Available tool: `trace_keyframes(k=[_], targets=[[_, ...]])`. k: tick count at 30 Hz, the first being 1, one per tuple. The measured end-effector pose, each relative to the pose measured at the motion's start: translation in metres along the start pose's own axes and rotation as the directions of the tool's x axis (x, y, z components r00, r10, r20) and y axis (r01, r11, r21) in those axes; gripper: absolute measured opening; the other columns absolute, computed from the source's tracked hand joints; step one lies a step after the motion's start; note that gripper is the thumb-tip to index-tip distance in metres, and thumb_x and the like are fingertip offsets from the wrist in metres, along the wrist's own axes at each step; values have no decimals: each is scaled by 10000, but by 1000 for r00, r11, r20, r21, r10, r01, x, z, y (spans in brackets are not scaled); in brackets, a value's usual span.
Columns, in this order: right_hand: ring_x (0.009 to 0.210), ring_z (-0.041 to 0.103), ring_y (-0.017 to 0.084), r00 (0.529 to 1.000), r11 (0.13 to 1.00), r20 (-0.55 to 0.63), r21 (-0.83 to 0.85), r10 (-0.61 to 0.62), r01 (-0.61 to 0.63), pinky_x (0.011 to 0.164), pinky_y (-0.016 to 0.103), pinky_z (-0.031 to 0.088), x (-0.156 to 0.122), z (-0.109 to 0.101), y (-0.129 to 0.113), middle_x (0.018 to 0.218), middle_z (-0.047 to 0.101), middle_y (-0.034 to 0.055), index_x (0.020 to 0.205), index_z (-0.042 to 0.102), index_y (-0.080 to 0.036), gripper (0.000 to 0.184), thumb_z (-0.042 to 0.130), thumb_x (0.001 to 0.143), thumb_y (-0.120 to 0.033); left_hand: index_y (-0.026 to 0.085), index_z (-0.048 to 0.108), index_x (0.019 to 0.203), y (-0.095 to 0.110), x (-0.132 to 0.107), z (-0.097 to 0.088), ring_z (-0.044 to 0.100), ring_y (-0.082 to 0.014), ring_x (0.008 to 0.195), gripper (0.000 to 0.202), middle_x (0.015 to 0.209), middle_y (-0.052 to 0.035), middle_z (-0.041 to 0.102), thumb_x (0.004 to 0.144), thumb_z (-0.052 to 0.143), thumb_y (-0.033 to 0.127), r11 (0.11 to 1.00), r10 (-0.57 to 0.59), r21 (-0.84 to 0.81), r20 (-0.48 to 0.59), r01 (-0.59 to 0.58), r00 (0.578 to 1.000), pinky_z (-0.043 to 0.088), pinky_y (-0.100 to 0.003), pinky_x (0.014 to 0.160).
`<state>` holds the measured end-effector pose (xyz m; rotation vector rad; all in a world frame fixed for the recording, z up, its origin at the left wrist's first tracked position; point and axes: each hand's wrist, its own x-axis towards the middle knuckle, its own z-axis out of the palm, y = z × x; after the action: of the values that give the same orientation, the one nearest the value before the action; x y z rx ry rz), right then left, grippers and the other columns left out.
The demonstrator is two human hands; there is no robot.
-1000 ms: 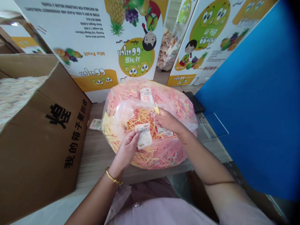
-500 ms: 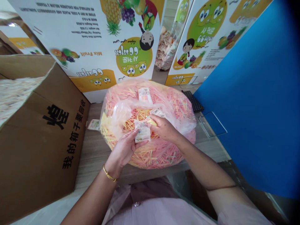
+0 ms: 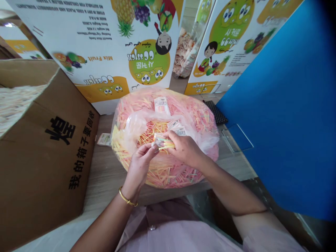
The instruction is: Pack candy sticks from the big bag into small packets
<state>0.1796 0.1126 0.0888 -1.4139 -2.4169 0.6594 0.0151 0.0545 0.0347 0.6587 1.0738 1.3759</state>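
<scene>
A big clear plastic bag (image 3: 199,115) full of thin pink, orange and yellow sticks lies on the wooden table. Above its open middle, my left hand (image 3: 140,164) pinches the mouth of a small printed packet (image 3: 159,139). My right hand (image 3: 183,148) grips a few coloured sticks (image 3: 166,143) whose ends point into that packet. Two more small packets (image 3: 177,127) lie just behind my right hand, and another packet (image 3: 160,104) rests farther back on the bag.
A brown cardboard box (image 3: 44,147) with black characters stands at the left. White printed cartons (image 3: 105,45) wall off the back. A blue panel (image 3: 283,105) closes the right side. One small packet (image 3: 104,139) lies on the table (image 3: 105,175) by the box.
The packet in my left hand turned from flat-facing to edge-on, mouth toward my right hand. My right hand gathered sticks and brought them to the packet's opening.
</scene>
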Motion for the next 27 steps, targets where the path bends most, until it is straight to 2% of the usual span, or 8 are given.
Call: trace_keyframes(k=[3,5,6,9,11,17,21,27], targets=[[843,676,216,1000,1000,26,-1,7,-7,706,294,407,6,1,5,954,745,53,1127,641,-225,209,566,952,-312,199,811,980,-1,-3,-1,710,-207,1030,303,1053,-66,795,825,790,458,998,6,58,22,-7,1000,519,-363,1020],[749,618,183,998,989,34,142,-46,41,675,286,404,9,-1,10,818,680,19,958,628,-231,143,556,960,-354,198,813,1009,-1,-3,-2,709,-219,1064,322,1078,-76,796,838,777,468,996,19,90,13,-20,1000,504,-379,1054],[677,572,167,997,962,31,268,-70,59,649,285,406,10,-3,12,730,615,-1,875,593,-236,215,527,977,-414,197,815,1013,-1,-3,-2,709,-223,1073,326,1081,-79,798,833,782,467,996,19,90,9,-20,1000,501,-384,1063],[523,439,143,998,754,-49,654,-44,66,588,293,426,14,-9,12,584,390,-45,729,416,-261,483,324,1013,-640,194,819,1003,-1,-1,-1,708,-239,1105,331,1101,-88,798,803,808,457,999,-9,33,11,9,1000,509,-408,1074],[530,472,147,989,648,-147,756,33,91,617,303,456,19,-11,8,579,361,-47,716,335,-264,539,234,1002,-710,190,823,982,0,-1,0,709,-253,1114,330,1102,-93,800,777,827,449,1000,-30,4,2,30,1000,521,-427,1069],[922,670,203,962,710,-273,682,25,175,846,348,504,29,2,-11,772,648,41,724,403,-247,568,190,1032,-673,178,819,1002,2,0,3,696,-275,1172,338,1142,-104,792,786,816,438,997,-78,-16,19,79,997,523,-459,1088],[1021,679,217,972,747,-235,642,-27,176,906,358,501,31,13,-11,872,730,68,744,466,-246,577,219,1029,-683,179,814,1010,5,2,4,674,-290,1221,327,1162,-104,787,789,813,419,993,-103,-44,34,105,994,538,-461,1077],[1075,677,200,985,744,-128,646,-113,169,992,349,477,36,16,2,1002,753,60,960,730,-225,657,227,1054,-638,170,815,970,6,3,4,673,-292,1210,326,1121,-102,792,765,838,422,990,-125,-65,15,126,992,548,-456,1061]])
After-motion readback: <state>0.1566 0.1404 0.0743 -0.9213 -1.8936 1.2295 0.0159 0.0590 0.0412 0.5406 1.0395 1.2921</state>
